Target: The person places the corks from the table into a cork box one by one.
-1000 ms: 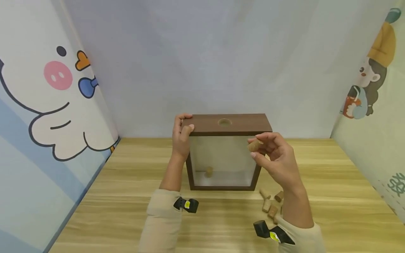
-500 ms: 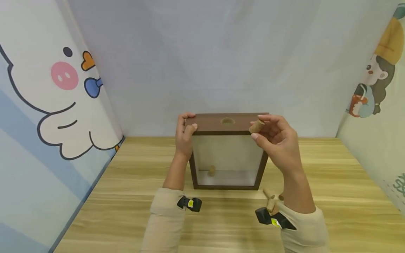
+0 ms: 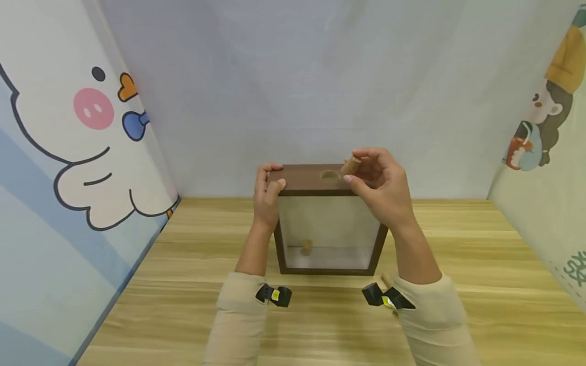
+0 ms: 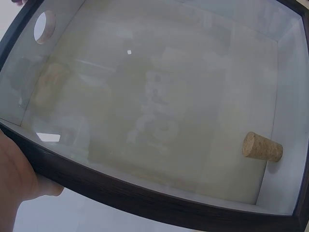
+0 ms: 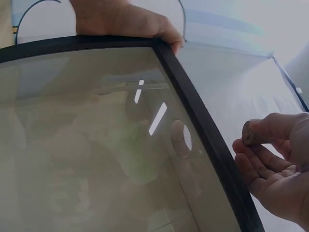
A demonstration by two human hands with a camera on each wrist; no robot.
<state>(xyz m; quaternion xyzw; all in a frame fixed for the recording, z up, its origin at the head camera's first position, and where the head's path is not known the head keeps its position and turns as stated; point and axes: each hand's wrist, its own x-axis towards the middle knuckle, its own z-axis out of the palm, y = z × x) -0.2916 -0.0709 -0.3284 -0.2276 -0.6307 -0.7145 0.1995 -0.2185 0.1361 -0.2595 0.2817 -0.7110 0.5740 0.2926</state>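
A dark brown framed box [image 3: 297, 178] with a clear front stands upright on the table, a round hole [image 3: 330, 176] in its top. My left hand [image 3: 267, 198] grips the box's top left corner, thumb in front and fingers behind. Between the thumb and fingers of my right hand [image 3: 382, 185] is a cork [image 3: 351, 165], tilted, just right of the hole and close over the top. In the right wrist view that cork [image 5: 248, 132] shows one end past the fingertips. Inside the box, another cork [image 4: 262, 147] lies at the bottom, seen through the pane.
More corks [image 3: 386, 279] lie on the wooden table [image 3: 183, 284] at the right, mostly hidden by my right forearm. A grey backdrop [image 3: 293, 81] rises behind the box. Printed cartoon panels flank the table on the left [image 3: 55, 152] and right [image 3: 540, 178].
My right hand has carried its cork up and to the left, from before the box's right side to beside the hole. The left hand keeps its grip on the corner.
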